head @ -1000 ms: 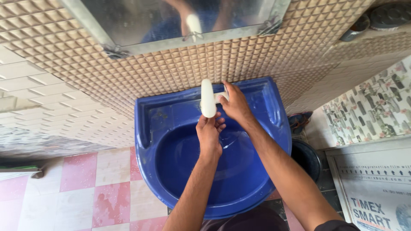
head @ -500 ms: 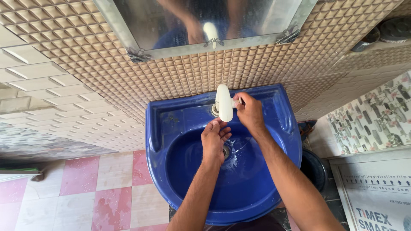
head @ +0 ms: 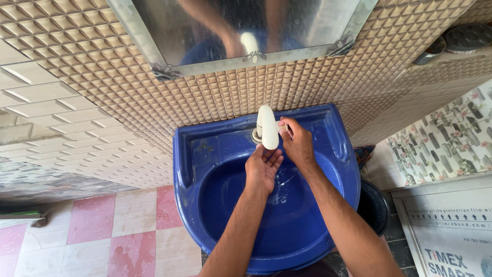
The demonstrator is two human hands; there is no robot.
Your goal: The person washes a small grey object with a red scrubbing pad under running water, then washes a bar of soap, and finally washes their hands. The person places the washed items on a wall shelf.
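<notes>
Head view: white tap (head: 267, 126) stands at back rim of blue basin (head: 338, 169), w/ right hand (head: 296, 142) fingers (head: 285, 126) pinched on its side handle. Left hand (head: 262, 166) sits cupped, fingers loose & holding nothing, directly under spout, just below it.

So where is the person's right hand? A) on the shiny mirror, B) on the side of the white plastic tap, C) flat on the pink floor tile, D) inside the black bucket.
B: the right hand grips the side of the white plastic tap at the back of the round blue basin, while the left hand is cupped under the spout.
</notes>
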